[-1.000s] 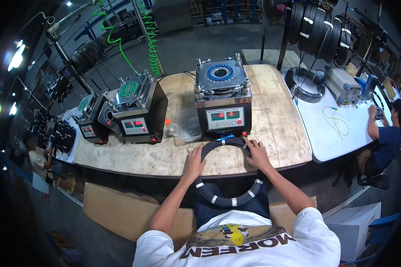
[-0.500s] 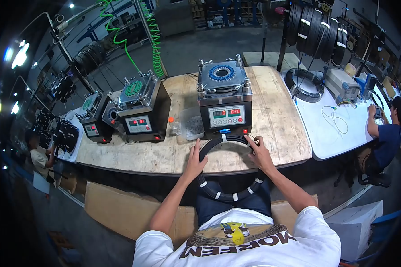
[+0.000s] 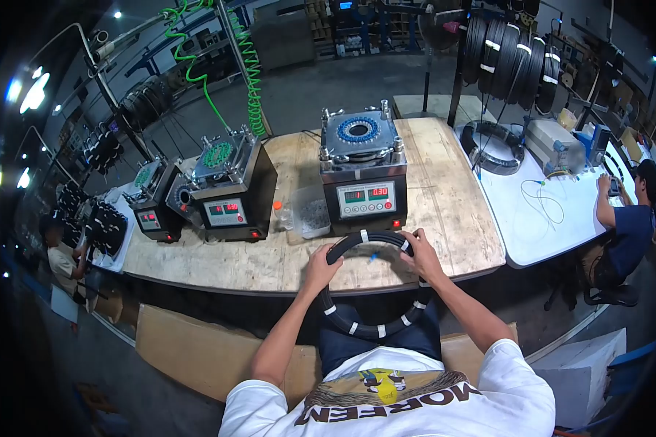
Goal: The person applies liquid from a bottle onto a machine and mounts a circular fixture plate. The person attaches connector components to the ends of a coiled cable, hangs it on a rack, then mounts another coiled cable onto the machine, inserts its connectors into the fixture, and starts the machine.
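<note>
A coil of black cable (image 3: 366, 331), bound with white tape bands, is held upright or tilted between my hands over the front edge of the wooden table. My left hand (image 3: 321, 270) grips its upper left side. My right hand (image 3: 421, 256) holds the upper right side, close to a tape band. A small blue piece (image 3: 374, 256) shows inside the ring, near its top. Just beyond the coil stands a black machine (image 3: 365, 200) with a red digital display and a ring of blue parts on its metal top.
Two similar machines (image 3: 229, 189) (image 3: 155, 200) with green rings stand to the left. Beside the middle machine are a clear bin (image 3: 310, 217) and an orange-capped bottle (image 3: 280, 215). At right, a white table (image 3: 532, 218) holds another coil (image 3: 493, 147) and instruments. People sit at both sides.
The coil and both hands have shifted slightly down, away from the near machine. My left fingers have closed round the coil. The machine's left display reads 1 instead of 0.
</note>
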The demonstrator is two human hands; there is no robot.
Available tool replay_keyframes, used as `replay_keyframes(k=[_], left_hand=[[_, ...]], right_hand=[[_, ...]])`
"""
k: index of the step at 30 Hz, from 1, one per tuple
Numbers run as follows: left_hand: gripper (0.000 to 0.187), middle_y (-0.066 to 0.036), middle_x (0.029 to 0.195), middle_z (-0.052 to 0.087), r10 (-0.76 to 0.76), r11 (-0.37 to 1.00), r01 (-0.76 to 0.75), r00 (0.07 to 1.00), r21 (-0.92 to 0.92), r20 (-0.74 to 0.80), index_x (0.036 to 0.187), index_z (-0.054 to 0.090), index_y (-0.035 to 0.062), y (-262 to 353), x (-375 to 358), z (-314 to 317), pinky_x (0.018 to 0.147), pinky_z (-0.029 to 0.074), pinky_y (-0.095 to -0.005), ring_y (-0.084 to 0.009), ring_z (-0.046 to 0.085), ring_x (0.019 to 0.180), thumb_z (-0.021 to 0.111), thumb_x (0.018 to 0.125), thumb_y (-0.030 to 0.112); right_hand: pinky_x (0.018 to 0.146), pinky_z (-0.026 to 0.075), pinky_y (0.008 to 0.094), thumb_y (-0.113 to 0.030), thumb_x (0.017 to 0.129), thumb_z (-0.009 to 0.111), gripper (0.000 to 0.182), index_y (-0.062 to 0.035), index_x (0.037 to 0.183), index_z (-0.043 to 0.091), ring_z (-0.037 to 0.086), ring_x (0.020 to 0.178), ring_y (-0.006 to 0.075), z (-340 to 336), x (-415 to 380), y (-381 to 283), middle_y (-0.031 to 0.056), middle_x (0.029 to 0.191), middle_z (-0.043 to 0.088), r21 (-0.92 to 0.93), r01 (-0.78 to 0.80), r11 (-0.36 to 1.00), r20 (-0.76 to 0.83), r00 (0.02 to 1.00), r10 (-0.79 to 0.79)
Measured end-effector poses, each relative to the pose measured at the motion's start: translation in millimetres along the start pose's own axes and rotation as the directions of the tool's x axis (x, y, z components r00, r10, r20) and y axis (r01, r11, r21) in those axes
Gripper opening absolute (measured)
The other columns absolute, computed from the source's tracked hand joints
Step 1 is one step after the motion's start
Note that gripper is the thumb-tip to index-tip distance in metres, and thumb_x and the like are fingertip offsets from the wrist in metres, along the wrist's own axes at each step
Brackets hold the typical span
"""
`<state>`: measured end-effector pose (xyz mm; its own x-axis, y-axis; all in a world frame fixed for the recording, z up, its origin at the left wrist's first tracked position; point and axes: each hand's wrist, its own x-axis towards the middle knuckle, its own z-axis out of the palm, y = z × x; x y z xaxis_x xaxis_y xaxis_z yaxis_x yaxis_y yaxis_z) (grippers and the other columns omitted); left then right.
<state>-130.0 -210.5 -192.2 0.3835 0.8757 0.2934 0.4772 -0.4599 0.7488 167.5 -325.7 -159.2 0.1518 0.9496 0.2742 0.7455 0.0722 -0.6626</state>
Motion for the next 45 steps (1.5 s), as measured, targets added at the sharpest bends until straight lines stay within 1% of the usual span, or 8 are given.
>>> replay_keyframes(k=[8, 9, 17, 21, 22, 25, 37, 45], left_hand=[[0.029, -0.014, 0.090, 0.071, 0.146, 0.988, -0.147, 0.989, -0.035, -0.030, 0.104, 0.067, -0.0006, 58, 36, -28, 0.077, 0.053, -0.0364, -0.0237, 0.069, 0.084, 0.081, 0.082, 0.013], [0.030, -0.018, 0.092, 0.067, 0.125, 0.989, -0.125, 0.992, -0.082, 0.004, 0.100, 0.065, -0.0015, 85, 43, -40, 0.078, 0.052, -0.0416, -0.0363, 0.067, 0.086, 0.082, 0.081, 0.013], [0.035, -0.020, 0.093, 0.065, 0.409, 0.912, -0.410, 0.912, 0.001, -0.038, 0.099, 0.062, -0.0034, 242, 105, -101, 0.080, 0.052, -0.0413, -0.0398, 0.067, 0.089, 0.081, 0.071, 0.006], [0.030, -0.016, 0.091, 0.068, 0.479, 0.868, -0.466, 0.877, -0.172, 0.038, 0.098, 0.066, -0.0023, 301, 146, -118, 0.080, 0.052, -0.0374, -0.0298, 0.070, 0.087, 0.081, 0.073, 0.006], [0.026, -0.008, 0.086, 0.071, 0.553, 0.823, -0.542, 0.833, -0.168, 0.027, 0.096, 0.065, -0.0015, 313, 158, -120, 0.075, 0.052, -0.0297, -0.0126, 0.067, 0.079, 0.080, 0.076, 0.005], [0.026, -0.006, 0.083, 0.070, 0.618, 0.783, -0.605, 0.783, -0.144, 0.068, 0.097, 0.066, -0.0012, 352, 189, -131, 0.074, 0.051, -0.0278, -0.0112, 0.064, 0.077, 0.081, 0.077, 0.006], [0.030, -0.001, 0.082, 0.068, 0.731, 0.678, -0.674, 0.661, -0.294, 0.170, 0.099, 0.069, 0.0001, 524, 327, -104, 0.070, 0.047, -0.0256, -0.0066, 0.058, 0.075, 0.085, 0.082, 0.020], [0.038, -0.014, 0.079, 0.074, 0.818, 0.575, -0.794, 0.563, -0.198, 0.117, 0.103, 0.074, -0.0034, 665, 416, -27, 0.070, 0.054, -0.0327, -0.0176, 0.069, 0.069, 0.083, 0.081, 0.027]], right_hand=[[0.083, 0.055, 0.0500, -0.006, 0.079, 0.080, 0.058, -0.0116, 0.131, 0.056, 0.065, 0.099, 0.0430, -60, 13, -33, 0.0163, 0.115, 0.057, 0.043, 0.061, 0.997, -0.118, 0.991, -0.056], [0.082, 0.055, 0.0500, -0.006, 0.079, 0.079, 0.056, -0.0113, 0.130, 0.056, 0.065, 0.098, 0.0430, -73, 17, -39, 0.0161, 0.114, 0.057, 0.022, 0.075, 0.997, -0.154, 0.986, -0.071], [0.085, 0.050, 0.0469, 0.005, 0.071, 0.077, 0.047, -0.0007, 0.114, 0.060, 0.062, 0.102, 0.0433, -186, 49, -94, 0.0187, 0.105, 0.058, -0.077, 0.108, 0.991, -0.433, 0.892, -0.131], [0.083, 0.051, 0.0468, 0.004, 0.071, 0.078, 0.046, -0.0010, 0.113, 0.061, 0.064, 0.099, 0.0419, -246, 68, -108, 0.0168, 0.106, 0.058, -0.154, 0.170, 0.973, -0.542, 0.809, -0.227], [0.083, 0.051, 0.0460, 0.004, 0.071, 0.077, 0.045, -0.0006, 0.113, 0.061, 0.064, 0.099, 0.0415, -260, 73, -110, 0.0169, 0.106, 0.059, -0.154, 0.201, 0.967, -0.565, 0.785, -0.253], [0.086, 0.051, 0.0432, 0.004, 0.072, 0.076, 0.043, 0.0009, 0.113, 0.061, 0.064, 0.102, 0.0410, -297, 86, -119, 0.0176, 0.107, 0.061, -0.181, 0.227, 0.957, -0.611, 0.736, -0.290], [0.089, 0.053, 0.0371, -0.002, 0.078, 0.077, 0.035, 0.0011, 0.110, 0.065, 0.070, 0.097, 0.0302, -457, 136, -111, 0.0162, 0.102, 0.069, -0.195, 0.121, 0.973, -0.784, 0.577, -0.229], [0.084, 0.053, 0.0365, -0.009, 0.080, 0.076, 0.030, 0.0000, 0.106, 0.065, 0.071, 0.089, 0.0241, -613, 160, -62, 0.0129, 0.093, 0.071, -0.228, 0.021, 0.973, -0.814, 0.545, -0.202]])
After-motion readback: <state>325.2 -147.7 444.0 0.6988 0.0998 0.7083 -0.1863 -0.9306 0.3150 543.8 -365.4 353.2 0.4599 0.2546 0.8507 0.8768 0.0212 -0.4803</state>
